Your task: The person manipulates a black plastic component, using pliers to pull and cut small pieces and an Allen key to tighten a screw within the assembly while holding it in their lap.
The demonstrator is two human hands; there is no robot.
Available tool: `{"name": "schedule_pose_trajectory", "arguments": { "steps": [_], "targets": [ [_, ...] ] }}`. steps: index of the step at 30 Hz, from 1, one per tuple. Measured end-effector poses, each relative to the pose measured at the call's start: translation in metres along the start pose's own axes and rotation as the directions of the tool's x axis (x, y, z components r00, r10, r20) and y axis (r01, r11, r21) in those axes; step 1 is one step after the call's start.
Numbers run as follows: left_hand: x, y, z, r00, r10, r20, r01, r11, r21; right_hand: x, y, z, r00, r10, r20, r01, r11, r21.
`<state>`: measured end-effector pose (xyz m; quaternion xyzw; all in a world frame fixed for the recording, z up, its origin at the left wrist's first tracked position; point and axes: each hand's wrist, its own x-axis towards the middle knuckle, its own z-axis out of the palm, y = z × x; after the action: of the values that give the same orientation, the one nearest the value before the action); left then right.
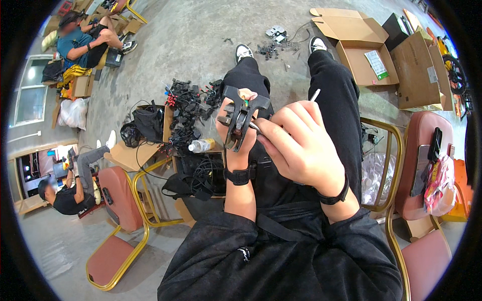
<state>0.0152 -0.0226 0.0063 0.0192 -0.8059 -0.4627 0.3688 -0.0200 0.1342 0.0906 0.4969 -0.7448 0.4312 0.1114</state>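
My left hand is raised over my lap, its fingers closed round a black plastic bracket with two prongs and small metal parts. A bit of green and orange shows near the bracket's top. My right hand pinches a thin pen-like tool. The tool's pale end sticks out above the knuckles, while its metal tip reaches the right side of the bracket. Exactly what the tip touches is too small to make out. Both wrists wear black straps.
Black cables and electronic parts lie heaped on the floor at left, near a plastic bottle. More loose parts lie beyond my feet. Open cardboard boxes stand at far right. Padded chairs flank me; two people sit at left.
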Motion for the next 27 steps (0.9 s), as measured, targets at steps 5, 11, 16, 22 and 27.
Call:
{"name": "schedule_pose_trajectory", "arguments": {
  "steps": [5, 11, 16, 22, 27],
  "targets": [
    [0.000, 0.005, -0.001, 0.998, 0.062, 0.017, -0.063, 0.994, 0.091, -0.002, -0.001, 0.001, 0.998, -0.025, -0.056, 0.019, 0.994, -0.112],
    [0.001, 0.002, 0.004, 0.999, 0.045, -0.028, -0.043, 0.998, 0.054, -0.002, 0.000, -0.009, 0.999, -0.038, -0.020, 0.034, 0.985, -0.169],
    [0.000, 0.000, 0.006, 0.998, 0.057, 0.005, -0.057, 0.992, 0.109, -0.005, 0.003, -0.017, 1.000, -0.005, 0.026, 0.010, 0.983, -0.183],
    [0.004, 0.010, 0.004, 0.994, 0.084, 0.065, -0.096, 0.972, 0.213, -0.002, 0.009, -0.016, 0.995, 0.088, 0.051, -0.094, 0.988, 0.124],
    [-0.026, -0.001, -0.006, 0.953, -0.294, 0.074, 0.285, 0.952, 0.112, -0.005, 0.003, -0.007, 0.924, 0.329, 0.193, -0.378, 0.721, 0.582]
  ]
}}
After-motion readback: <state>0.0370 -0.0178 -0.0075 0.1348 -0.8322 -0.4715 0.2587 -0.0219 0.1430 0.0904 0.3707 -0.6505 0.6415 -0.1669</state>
